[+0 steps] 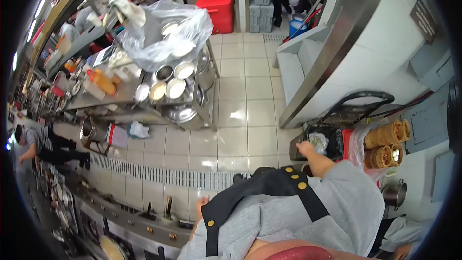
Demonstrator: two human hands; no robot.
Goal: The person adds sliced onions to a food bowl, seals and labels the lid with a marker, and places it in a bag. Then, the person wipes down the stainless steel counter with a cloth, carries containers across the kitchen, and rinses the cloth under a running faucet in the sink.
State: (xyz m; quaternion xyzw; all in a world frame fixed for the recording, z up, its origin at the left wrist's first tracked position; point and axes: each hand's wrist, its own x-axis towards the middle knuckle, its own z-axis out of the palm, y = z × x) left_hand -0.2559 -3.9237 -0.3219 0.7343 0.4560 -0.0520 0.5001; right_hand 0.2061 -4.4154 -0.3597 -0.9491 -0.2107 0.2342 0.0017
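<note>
My right hand (304,148) is at the near left edge of a dark bin (295,150) lined with a black plastic bag (332,137). Its fingers look curled; whatever they may hold is hidden. Inside the liner lies a crumpled clear plastic bag (318,140) with pale green contents. My left hand (203,202) hangs low at my side, beside the black apron (240,188) and near the stove counter (130,216). Only part of that hand shows, and its grip cannot be made out.
Bamboo steamers (378,156) are stacked beyond the bin, near a metal pot (394,194). A steel rack (211,62) with bowls stands ahead left. A drain grate (168,175) crosses the tiled floor. One co-worker (43,147) is at left; others are farther off.
</note>
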